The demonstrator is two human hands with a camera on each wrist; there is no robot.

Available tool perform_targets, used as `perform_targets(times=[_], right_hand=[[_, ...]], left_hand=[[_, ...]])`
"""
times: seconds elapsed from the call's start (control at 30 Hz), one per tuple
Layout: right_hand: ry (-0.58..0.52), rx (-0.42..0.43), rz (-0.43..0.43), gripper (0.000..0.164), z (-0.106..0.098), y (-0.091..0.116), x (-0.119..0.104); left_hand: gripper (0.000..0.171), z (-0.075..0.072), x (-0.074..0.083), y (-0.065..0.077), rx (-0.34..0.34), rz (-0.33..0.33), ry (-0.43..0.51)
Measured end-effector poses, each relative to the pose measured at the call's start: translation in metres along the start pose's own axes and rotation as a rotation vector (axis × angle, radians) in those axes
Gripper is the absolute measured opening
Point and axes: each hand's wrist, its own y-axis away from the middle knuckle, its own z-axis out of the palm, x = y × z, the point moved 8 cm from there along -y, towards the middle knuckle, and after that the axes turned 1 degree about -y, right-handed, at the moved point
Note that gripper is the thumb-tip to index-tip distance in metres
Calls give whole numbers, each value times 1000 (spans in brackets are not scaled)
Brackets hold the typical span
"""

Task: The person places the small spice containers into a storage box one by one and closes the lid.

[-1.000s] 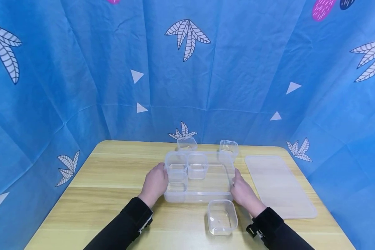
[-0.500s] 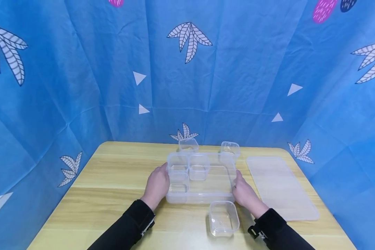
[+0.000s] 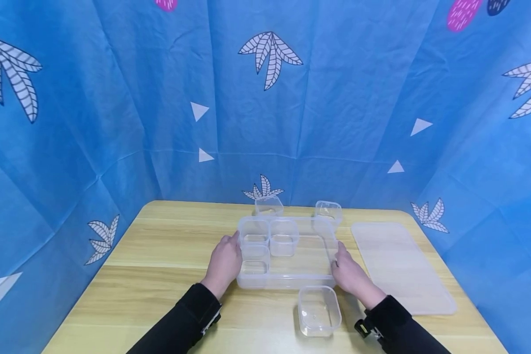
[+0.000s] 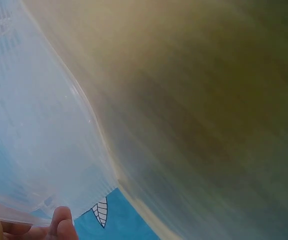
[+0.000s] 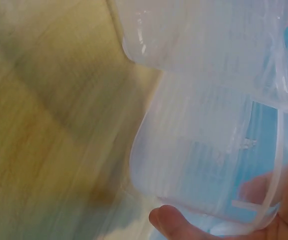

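Note:
A large clear plastic box [image 3: 292,281] lies on the table, held at both short ends. My left hand [image 3: 225,260] grips its left end, and my right hand [image 3: 351,273] grips the right end. Inside stand three small clear containers: one at the back left [image 3: 254,231], one beside it [image 3: 284,242] and one at the front left [image 3: 255,260]. The right part of the box has no container in it. In the left wrist view, fingertips [image 4: 61,220] touch the box wall. In the right wrist view, fingers [image 5: 176,225] curl about a clear box corner.
Another small clear container [image 3: 319,314] stands in front of the box, close to my right wrist. Two more, at the back left [image 3: 269,206] and back right [image 3: 329,210], sit behind it. A flat translucent lid [image 3: 402,268] lies on the wooden table [image 3: 159,255] at right.
The head view has shifted slightly, so the whole scene sits a little further right. Both hands keep their hold on the box, and the containers stay where they were on the table.

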Motion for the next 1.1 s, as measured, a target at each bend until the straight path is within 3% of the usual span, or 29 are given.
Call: perform_targets(times=[0.17,0.43,0.7,1.1], right_hand=[[-6,-4,23,70,-8,4,2],[48,8,-59,67,-28,18,-5],[111,62,-186,50,-41,36,-27],[184,14,-314,26,-34,62,-62]], left_hand=[[40,1,0,0,1,-4,-5],[41,2,-2,0,-3,-10,-4],[41,3,-3,0,-9,-15,0],[41,2,-2,1,-12,-12,3]])
